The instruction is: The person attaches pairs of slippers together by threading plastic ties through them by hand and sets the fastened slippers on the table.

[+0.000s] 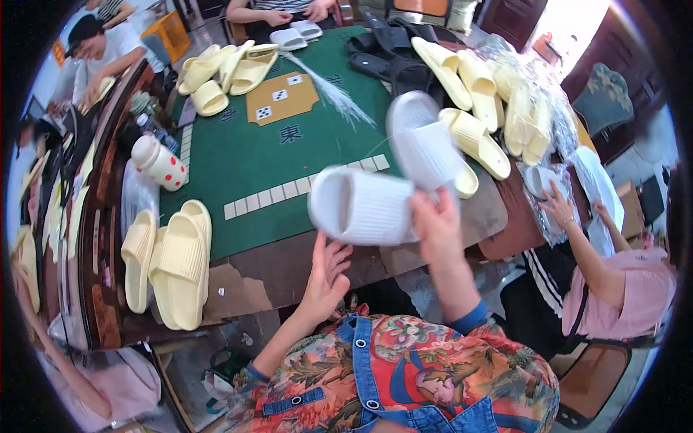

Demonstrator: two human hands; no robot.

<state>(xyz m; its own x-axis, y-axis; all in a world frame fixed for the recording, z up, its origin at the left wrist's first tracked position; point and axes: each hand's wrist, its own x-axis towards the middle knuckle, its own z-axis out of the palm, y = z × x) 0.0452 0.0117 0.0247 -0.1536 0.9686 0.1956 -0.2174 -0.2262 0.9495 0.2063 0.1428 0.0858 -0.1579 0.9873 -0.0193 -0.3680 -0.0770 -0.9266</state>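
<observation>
From where I stand, the left hand (328, 280) is nearest, its fingers loose and a little spread, holding nothing; I can't tell if a tip brushes the slipper above it. The right hand (437, 225) has its fingers closed on the toe end of the front grey slipper (368, 206), over the near part of the bench (278, 276). The back grey slipper (426, 148) meets that hand too (maybe both are pinched together). They look light, soft and bendy, a bit smooth, and hard to break. The thick band, with its ridges, seems a good place to hold. To the left, puffy cream slippers (184, 270) have ridged bands as well. Farther off come a flat green cloth (271, 169), a round spotty bottle (159, 164) and dark, shiny slippers (393, 37).
</observation>
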